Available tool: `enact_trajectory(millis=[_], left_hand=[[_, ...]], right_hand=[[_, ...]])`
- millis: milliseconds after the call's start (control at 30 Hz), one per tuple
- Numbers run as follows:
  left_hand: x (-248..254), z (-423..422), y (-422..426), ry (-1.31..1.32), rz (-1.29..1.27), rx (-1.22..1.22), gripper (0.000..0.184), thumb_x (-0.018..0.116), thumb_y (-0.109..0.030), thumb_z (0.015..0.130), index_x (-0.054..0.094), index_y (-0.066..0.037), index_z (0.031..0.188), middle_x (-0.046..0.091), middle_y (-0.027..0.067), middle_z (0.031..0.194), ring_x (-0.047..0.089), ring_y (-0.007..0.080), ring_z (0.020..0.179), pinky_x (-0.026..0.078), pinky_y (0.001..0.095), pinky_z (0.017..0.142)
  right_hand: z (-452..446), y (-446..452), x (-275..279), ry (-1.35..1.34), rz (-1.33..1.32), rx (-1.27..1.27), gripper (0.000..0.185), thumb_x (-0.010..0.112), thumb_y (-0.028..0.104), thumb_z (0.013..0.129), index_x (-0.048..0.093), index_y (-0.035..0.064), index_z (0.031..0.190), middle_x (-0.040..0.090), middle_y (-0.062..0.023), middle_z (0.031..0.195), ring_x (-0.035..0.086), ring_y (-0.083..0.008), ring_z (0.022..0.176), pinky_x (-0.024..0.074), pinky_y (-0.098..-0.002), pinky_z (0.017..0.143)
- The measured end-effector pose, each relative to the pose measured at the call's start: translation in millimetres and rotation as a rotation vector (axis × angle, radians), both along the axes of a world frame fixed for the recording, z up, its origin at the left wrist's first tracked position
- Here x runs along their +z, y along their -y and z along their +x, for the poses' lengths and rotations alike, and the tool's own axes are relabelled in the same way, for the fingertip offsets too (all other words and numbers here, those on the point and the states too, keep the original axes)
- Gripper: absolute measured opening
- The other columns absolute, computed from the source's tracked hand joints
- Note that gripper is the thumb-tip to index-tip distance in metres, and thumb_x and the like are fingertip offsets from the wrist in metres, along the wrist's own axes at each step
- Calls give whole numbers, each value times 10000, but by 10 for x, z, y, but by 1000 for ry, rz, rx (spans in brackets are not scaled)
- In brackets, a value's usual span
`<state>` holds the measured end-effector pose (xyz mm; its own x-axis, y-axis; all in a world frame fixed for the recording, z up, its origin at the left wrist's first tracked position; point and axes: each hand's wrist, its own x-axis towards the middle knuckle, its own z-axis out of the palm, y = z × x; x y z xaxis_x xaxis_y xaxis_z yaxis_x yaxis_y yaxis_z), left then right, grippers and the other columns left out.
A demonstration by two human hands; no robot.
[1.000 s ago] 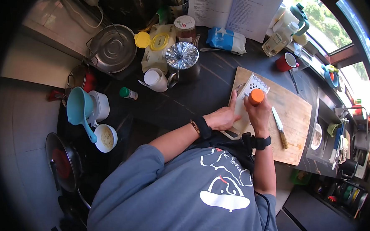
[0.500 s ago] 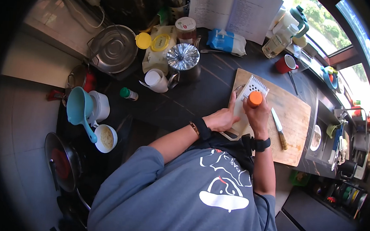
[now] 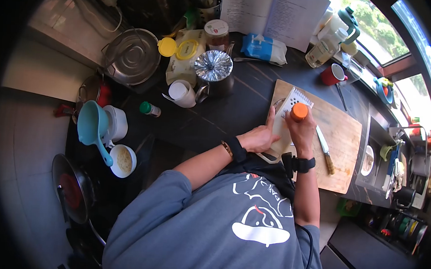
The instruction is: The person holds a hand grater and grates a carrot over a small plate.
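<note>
A carrot (image 3: 299,112) with its orange cut end facing up is gripped in my right hand (image 3: 303,132), over the flat white grater (image 3: 283,137). My left hand (image 3: 260,138) is closed on the grater's left side, with one finger stretched along its edge. The grater slants across the left part of a wooden cutting board (image 3: 344,134), its holes showing past the carrot. To the right of my right hand, a knife with a wooden handle (image 3: 326,149) lies on the board. Whatever is under the grater is mostly hidden.
A foil-covered metal jug (image 3: 214,67), a white cup (image 3: 181,93) and a green-capped spice jar (image 3: 150,109) stand left of the board. A red mug (image 3: 332,75) is behind it, the sink (image 3: 370,164) right. A white bowl (image 3: 123,161) sits at far left.
My right hand and the carrot have shifted slightly up and to the right over the grater. My left hand and the grater look unmoved.
</note>
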<state>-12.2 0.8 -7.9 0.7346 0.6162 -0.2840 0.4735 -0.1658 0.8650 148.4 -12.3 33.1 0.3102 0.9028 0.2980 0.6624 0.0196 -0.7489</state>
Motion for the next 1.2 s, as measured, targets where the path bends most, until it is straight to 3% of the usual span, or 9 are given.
enact_trajectory(millis=[367, 567, 767, 900, 967, 1200], left_hand=[[281, -1, 16, -51, -5, -7, 956, 491, -235, 984, -328, 87, 1356, 584, 406, 1024, 621, 492, 932, 470, 446, 890], [110, 11, 54, 1, 1, 5, 956, 489, -255, 980, -314, 97, 1362, 584, 405, 1036, 617, 489, 956, 469, 433, 903], [270, 21, 18, -95, -39, -29, 949, 479, -262, 983, -314, 94, 1365, 585, 401, 1054, 613, 484, 984, 456, 426, 930], [222, 3, 42, -96, -35, -43, 943, 477, -257, 984, -313, 83, 1371, 576, 399, 1085, 606, 481, 1011, 447, 424, 947], [69, 2, 43, 31, -15, -3, 941, 480, -252, 984, -310, 78, 1376, 565, 397, 1113, 599, 479, 1031, 446, 420, 951], [160, 5, 25, -74, -56, -24, 912, 483, -248, 985, -260, 81, 1401, 557, 395, 1133, 592, 474, 1049, 442, 421, 956]], right_hand=[[37, -43, -58, -16, 29, 0, 312, 737, 146, 763, 587, 21, 1007, 673, -197, 842, 681, -360, 808, 539, -396, 700], [376, -252, -158, 41, 29, -137, 315, 732, 197, 775, 590, 30, 1002, 681, -197, 849, 684, -354, 802, 541, -401, 697], [151, 31, -47, -2, 37, 27, 325, 740, 208, 771, 586, 19, 987, 678, -201, 831, 682, -367, 781, 545, -396, 692], [283, -120, -95, 44, 43, -65, 306, 732, 194, 777, 584, 23, 983, 678, -202, 829, 678, -373, 772, 544, -408, 687], [381, -199, -89, 6, 31, -73, 286, 727, 178, 780, 585, 28, 978, 679, -200, 834, 678, -377, 777, 544, -415, 684], [122, 106, -16, -4, -8, 5, 296, 736, 170, 781, 590, 23, 992, 679, -192, 840, 694, -337, 814, 547, -386, 699]])
